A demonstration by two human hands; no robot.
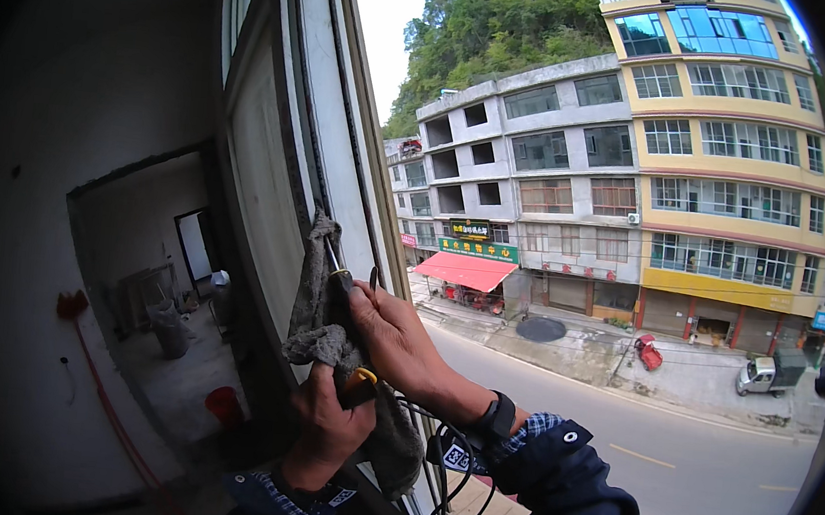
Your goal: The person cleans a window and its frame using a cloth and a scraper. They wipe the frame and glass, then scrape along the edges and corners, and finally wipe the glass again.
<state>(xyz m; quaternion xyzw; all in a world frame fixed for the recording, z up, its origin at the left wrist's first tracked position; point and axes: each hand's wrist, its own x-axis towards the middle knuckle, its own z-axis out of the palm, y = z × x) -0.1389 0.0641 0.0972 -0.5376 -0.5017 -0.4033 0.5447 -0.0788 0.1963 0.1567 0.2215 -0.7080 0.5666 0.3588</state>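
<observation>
My right hand [400,345] is closed around the dark handle of a screwdriver [341,279], which has a yellow band near its shaft. The thin metal shaft points up against a grey rag [320,284] bunched along the inner edge of the window frame [338,104]. Lower down, my left hand [329,422] is closed on a handled thing, orange and black [360,382], whose kind I cannot make out. Folds of the rag lie against the left fingers and hang down between both hands.
Beyond the window are a road [568,389], a parked truck [773,372] and multi-storey buildings [737,139]. A black cable [441,495] hangs by my right wrist. Indoors, a red bucket [223,404] stands past a doorway, and a red long-handled tool [107,383] leans at the wall.
</observation>
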